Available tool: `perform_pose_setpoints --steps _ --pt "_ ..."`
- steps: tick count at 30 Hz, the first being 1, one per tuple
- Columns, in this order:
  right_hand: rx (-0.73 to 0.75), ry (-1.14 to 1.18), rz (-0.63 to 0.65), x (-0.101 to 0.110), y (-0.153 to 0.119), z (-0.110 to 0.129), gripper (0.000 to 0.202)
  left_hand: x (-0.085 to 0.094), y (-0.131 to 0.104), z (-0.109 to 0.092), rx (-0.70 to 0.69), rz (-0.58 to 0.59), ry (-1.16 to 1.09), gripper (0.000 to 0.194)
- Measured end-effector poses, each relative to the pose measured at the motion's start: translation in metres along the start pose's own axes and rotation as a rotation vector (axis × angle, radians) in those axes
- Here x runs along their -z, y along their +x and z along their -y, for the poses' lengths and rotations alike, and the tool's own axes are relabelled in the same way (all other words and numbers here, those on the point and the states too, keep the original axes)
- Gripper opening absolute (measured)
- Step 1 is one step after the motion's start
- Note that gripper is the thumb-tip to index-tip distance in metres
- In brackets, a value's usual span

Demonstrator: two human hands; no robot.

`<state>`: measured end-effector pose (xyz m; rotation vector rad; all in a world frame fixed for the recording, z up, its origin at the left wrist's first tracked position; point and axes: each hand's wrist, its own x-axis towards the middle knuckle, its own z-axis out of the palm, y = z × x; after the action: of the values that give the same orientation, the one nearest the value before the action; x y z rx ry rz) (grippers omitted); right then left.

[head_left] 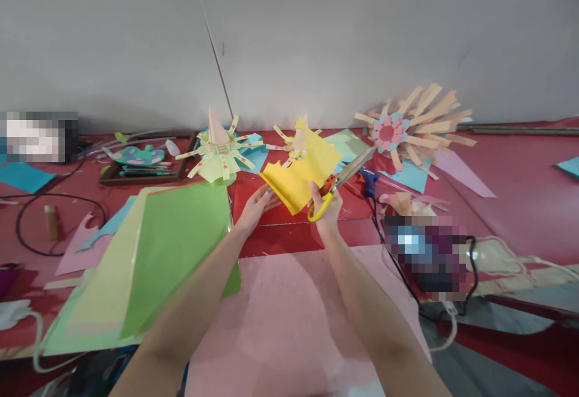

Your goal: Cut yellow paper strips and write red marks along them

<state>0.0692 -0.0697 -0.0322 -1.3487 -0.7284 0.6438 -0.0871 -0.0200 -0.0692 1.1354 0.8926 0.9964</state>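
A sheet of yellow paper (304, 174) with an uneven, cut edge is held up above the table. My right hand (329, 207) grips yellow-handled scissors (350, 171), their blades pointing up and to the right. The thumb of that hand also lies against the paper. At the paper's lower left edge is my left hand (259, 207), fingers stretched out and their tips at the edge; whether they touch the paper's back is hidden. Behind the paper stands a small cone-shaped paper piece with strips (299, 143), partly covered.
Green sheets (181, 234) lie left, pink paper (289, 324) in front. Another strip-trimmed paper cone (218, 143) and a paper flower (386, 133) stand at the back. A tray of tools (181, 171) sits back left. A blue glue gun (370, 183) and its cable lie right.
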Motion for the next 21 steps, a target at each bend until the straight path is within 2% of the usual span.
perform_pose_setpoints --steps 3,8,10,14,21 --pt "0.047 -0.036 0.038 0.000 -0.004 0.000 0.027 -0.005 -0.003 -0.004 0.011 0.011 0.024 0.035" --pt "0.159 -0.096 -0.009 0.000 -0.006 0.004 0.023 -0.018 0.005 -0.019 0.026 0.034 0.071 0.029" --pt "0.131 -0.064 -0.039 0.000 -0.004 0.006 0.023 -0.020 0.014 -0.026 0.005 0.009 0.077 0.028" --pt "-0.019 0.046 -0.137 0.002 0.006 0.004 0.029 -0.021 0.030 -0.041 -0.050 -0.035 0.100 0.035" --pt "-0.065 0.135 -0.234 0.009 0.020 -0.007 0.032 -0.023 0.033 -0.059 -0.085 0.042 0.218 0.040"
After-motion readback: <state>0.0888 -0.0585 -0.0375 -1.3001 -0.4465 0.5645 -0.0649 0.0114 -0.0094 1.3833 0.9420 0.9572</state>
